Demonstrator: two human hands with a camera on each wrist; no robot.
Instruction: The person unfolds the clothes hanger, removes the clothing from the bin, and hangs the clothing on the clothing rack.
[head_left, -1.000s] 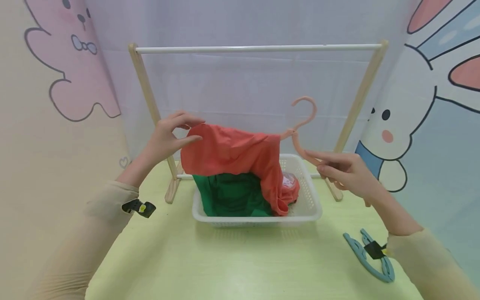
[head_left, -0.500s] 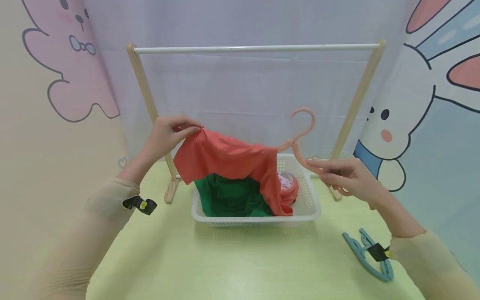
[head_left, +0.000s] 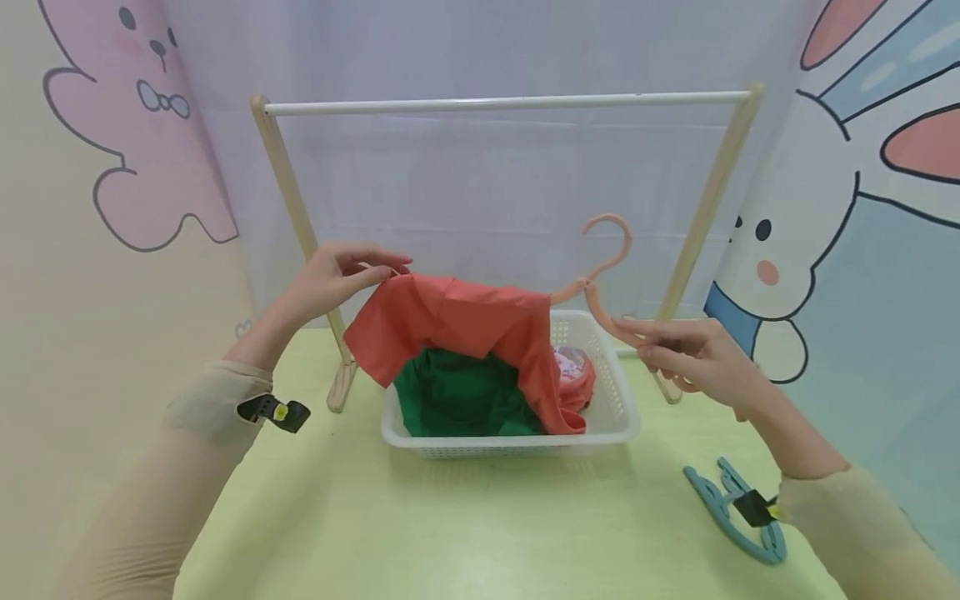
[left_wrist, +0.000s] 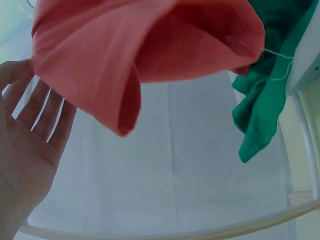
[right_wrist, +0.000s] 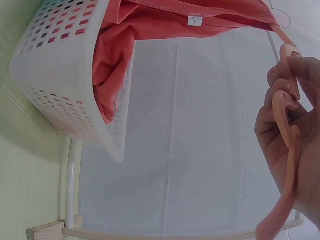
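Observation:
A red garment (head_left: 468,312), which looks like a T-shirt, hangs draped over the left arm of a peach-coloured hanger (head_left: 600,300). My left hand (head_left: 341,279) pinches the garment's upper left corner between thumb and fingers. In the left wrist view its sleeve opening (left_wrist: 129,110) hangs beside the fingers. My right hand (head_left: 690,350) grips the hanger's bare right arm; the hook points up. A small white tag (right_wrist: 195,21) shows inside the garment. The garment's lower part falls into a white basket (head_left: 510,442), over a green cloth (head_left: 465,392).
Behind the basket stands a rack with a white rail (head_left: 487,104) and wooden legs (head_left: 701,217). A folded blue-green hanger (head_left: 731,512) lies on the yellow-green table (head_left: 480,533) near my right forearm. Another red bundle with a printed patch (head_left: 573,379) lies in the basket.
My left hand has gone from spread beside the sleeve to pinching the garment's corner, and has lowered. The hanger and right hand dropped slightly. The sleeve now hangs down more.

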